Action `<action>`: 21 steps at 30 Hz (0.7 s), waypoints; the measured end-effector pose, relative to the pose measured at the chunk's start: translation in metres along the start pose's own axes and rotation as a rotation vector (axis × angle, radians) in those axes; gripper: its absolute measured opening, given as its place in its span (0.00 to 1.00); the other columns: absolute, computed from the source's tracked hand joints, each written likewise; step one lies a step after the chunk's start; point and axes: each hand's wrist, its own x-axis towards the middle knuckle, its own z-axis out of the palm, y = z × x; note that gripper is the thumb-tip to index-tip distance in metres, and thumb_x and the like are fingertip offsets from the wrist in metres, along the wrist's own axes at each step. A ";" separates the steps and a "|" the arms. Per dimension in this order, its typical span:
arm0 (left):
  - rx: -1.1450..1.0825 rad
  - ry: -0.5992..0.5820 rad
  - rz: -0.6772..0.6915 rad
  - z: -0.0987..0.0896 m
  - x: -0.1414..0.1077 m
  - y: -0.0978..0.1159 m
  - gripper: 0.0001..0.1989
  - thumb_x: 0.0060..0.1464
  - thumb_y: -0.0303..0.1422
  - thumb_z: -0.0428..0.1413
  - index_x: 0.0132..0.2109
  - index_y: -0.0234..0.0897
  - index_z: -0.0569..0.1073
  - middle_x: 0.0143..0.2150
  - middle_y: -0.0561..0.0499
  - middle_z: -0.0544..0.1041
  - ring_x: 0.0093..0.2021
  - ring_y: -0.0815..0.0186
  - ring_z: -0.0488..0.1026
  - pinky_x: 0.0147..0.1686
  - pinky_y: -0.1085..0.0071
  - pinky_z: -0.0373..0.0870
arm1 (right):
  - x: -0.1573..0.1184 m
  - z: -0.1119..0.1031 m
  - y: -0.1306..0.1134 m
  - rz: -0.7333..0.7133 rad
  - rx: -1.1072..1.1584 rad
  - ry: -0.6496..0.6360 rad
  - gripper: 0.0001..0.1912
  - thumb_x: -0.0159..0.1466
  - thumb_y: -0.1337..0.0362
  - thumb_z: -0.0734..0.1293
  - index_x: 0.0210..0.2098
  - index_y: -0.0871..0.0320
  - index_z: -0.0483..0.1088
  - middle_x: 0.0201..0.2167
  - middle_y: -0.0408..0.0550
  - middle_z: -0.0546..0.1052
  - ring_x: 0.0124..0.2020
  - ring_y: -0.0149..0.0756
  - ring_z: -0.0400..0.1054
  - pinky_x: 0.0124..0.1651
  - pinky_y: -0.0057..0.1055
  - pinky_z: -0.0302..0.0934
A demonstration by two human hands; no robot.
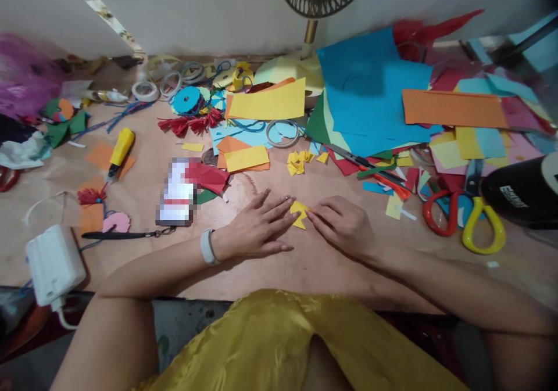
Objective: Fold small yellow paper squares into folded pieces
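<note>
At the tabletop (300, 280), left grip (257, 226) is splayed while right grip (344, 226) pinches yellow paper (300, 210).

Left hand (255, 228) spread, right hand (344, 225) pinching, close beside each other.
The left forearm (170, 268) slants in from eight o'clock, palm down, fingers fanned toward two; the right forearm (436, 277) enters from four o'clock, fingers curled, thumb and forefinger drawn together toward nine.
</note>
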 end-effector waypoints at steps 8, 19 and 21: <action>-0.052 0.003 -0.037 0.004 -0.001 0.000 0.42 0.67 0.56 0.46 0.75 0.32 0.48 0.74 0.35 0.56 0.75 0.51 0.53 0.74 0.44 0.35 | -0.006 -0.003 0.005 -0.282 -0.076 -0.075 0.17 0.73 0.66 0.58 0.45 0.52 0.79 0.44 0.54 0.83 0.41 0.44 0.74 0.39 0.42 0.63; 0.000 0.033 -0.036 0.003 -0.002 0.005 0.39 0.69 0.54 0.44 0.72 0.28 0.56 0.73 0.36 0.61 0.73 0.48 0.56 0.73 0.46 0.46 | 0.001 -0.002 0.003 -0.609 -0.193 0.215 0.08 0.68 0.73 0.66 0.44 0.62 0.77 0.41 0.55 0.82 0.42 0.42 0.73 0.38 0.37 0.64; 0.009 0.045 -0.043 0.003 -0.002 0.005 0.39 0.69 0.55 0.44 0.71 0.27 0.58 0.72 0.35 0.62 0.73 0.47 0.57 0.73 0.46 0.48 | 0.000 -0.001 0.004 -0.604 -0.186 0.216 0.08 0.69 0.73 0.66 0.44 0.62 0.77 0.40 0.55 0.82 0.41 0.41 0.73 0.38 0.36 0.64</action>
